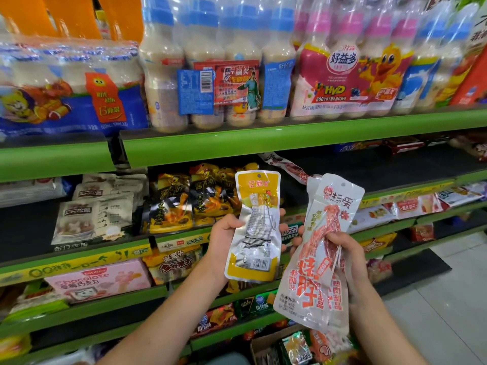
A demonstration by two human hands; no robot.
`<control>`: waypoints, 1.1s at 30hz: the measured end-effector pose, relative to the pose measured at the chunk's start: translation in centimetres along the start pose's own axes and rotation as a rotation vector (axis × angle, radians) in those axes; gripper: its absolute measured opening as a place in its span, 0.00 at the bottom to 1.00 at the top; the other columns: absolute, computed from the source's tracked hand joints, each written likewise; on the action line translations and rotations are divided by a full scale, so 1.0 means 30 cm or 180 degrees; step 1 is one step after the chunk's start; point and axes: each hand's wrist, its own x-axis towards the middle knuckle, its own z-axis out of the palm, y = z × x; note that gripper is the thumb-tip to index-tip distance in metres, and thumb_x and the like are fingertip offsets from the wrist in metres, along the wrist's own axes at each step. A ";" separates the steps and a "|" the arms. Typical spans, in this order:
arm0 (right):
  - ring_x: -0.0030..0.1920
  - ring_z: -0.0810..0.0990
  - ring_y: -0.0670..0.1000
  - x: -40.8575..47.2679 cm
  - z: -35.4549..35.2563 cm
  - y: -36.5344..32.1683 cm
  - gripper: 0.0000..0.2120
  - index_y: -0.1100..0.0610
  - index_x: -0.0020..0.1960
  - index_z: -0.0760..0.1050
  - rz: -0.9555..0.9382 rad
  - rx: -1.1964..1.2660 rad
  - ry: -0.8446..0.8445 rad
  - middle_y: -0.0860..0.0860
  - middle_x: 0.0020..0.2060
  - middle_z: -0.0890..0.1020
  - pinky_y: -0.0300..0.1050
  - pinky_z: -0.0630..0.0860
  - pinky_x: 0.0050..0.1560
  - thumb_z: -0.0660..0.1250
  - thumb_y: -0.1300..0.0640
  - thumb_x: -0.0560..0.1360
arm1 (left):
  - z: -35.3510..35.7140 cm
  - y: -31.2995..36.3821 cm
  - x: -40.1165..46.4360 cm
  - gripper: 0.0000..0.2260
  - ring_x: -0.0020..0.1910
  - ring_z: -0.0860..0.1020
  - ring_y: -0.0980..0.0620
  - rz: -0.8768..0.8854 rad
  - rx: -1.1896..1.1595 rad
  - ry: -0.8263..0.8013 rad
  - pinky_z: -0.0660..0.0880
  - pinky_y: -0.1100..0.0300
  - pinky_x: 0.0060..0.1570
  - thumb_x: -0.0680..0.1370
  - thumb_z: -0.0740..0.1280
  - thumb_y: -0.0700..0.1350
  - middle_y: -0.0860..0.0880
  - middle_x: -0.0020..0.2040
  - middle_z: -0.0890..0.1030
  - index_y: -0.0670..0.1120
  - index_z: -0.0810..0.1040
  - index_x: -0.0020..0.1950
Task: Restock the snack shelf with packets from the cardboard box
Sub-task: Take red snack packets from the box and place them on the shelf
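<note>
Green snack shelf [263,143] ahead. Left hand [224,238] grips an upright yellow packet [254,227]; right hand [345,254] pinches an upright red-and-white packet [321,259], nearer the shelf's bare stretch.

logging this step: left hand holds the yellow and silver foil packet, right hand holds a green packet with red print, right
Not quite. The head view shows the right hand holding a white translucent packet with red print, not green. The left hand does hold the yellow and silver foil packet.
</note>
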 end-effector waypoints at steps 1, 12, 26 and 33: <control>0.43 0.80 0.60 -0.001 0.001 -0.003 0.30 0.64 0.60 0.71 -0.0001 0.0013 -0.0026 0.62 0.44 0.79 0.58 0.79 0.47 0.74 0.55 0.61 | 0.000 0.002 0.002 0.30 0.66 0.74 0.42 -0.0001 -0.0003 0.0001 0.57 0.42 0.73 0.67 0.67 0.45 0.41 0.67 0.79 0.40 0.77 0.69; 0.43 0.79 0.60 0.013 0.010 0.000 0.22 0.64 0.62 0.70 0.0050 0.0004 -0.0013 0.62 0.46 0.78 0.56 0.80 0.45 0.56 0.57 0.71 | 0.003 0.012 0.017 0.30 0.62 0.75 0.43 -0.0160 -0.0381 -0.0104 0.65 0.46 0.69 0.66 0.68 0.42 0.41 0.64 0.80 0.37 0.77 0.68; 0.41 0.81 0.59 0.038 0.025 0.030 0.30 0.65 0.57 0.73 0.0068 0.0103 -0.0205 0.62 0.44 0.78 0.55 0.81 0.42 0.75 0.56 0.58 | 0.176 0.228 0.003 0.33 0.68 0.70 0.47 0.0133 0.5475 0.1974 0.70 0.50 0.64 0.68 0.62 0.62 0.48 0.69 0.70 0.56 0.69 0.73; 0.41 0.79 0.58 0.037 0.055 0.051 0.44 0.62 0.61 0.69 0.0099 0.0248 -0.0183 0.61 0.46 0.76 0.55 0.80 0.41 0.82 0.57 0.48 | 0.093 0.342 0.153 0.30 0.73 0.65 0.38 -0.0663 0.7227 0.3224 0.69 0.44 0.64 0.77 0.59 0.66 0.42 0.75 0.67 0.54 0.67 0.75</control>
